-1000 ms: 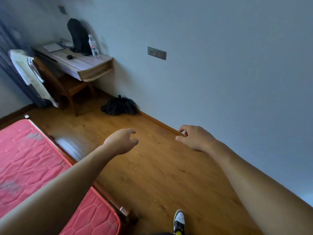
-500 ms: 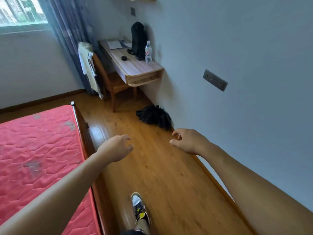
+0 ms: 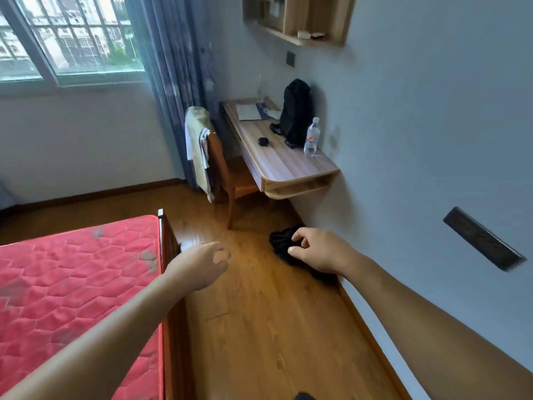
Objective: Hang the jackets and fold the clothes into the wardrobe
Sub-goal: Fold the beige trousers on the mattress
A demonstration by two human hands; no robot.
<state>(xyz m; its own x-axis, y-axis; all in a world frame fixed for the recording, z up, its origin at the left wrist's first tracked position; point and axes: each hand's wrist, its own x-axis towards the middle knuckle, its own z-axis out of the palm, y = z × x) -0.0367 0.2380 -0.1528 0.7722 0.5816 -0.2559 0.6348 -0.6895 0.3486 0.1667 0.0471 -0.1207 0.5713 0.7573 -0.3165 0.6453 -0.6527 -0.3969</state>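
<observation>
A crumpled black garment (image 3: 280, 247) lies on the wooden floor against the right wall. My right hand (image 3: 320, 251) hangs in the air in front of it, fingers loosely curled and holding nothing; it hides part of the heap. My left hand (image 3: 202, 264) is stretched out over the floor beside the bed, also loosely curled and empty. A pale yellow garment (image 3: 197, 145) and a white one are draped over the back of a wooden chair (image 3: 227, 180). No wardrobe is in view.
A red mattress (image 3: 72, 284) on a wooden bed frame fills the left. A wall-mounted desk (image 3: 282, 166) carries a black backpack (image 3: 295, 111), a water bottle (image 3: 311, 137) and papers. A curtain (image 3: 173, 67) and a window are behind; a wall shelf (image 3: 297, 24) hangs above.
The view has swung up and moved toward the desk; the black garment, chair and desk are nearer. Both hands stay stretched out and empty.
</observation>
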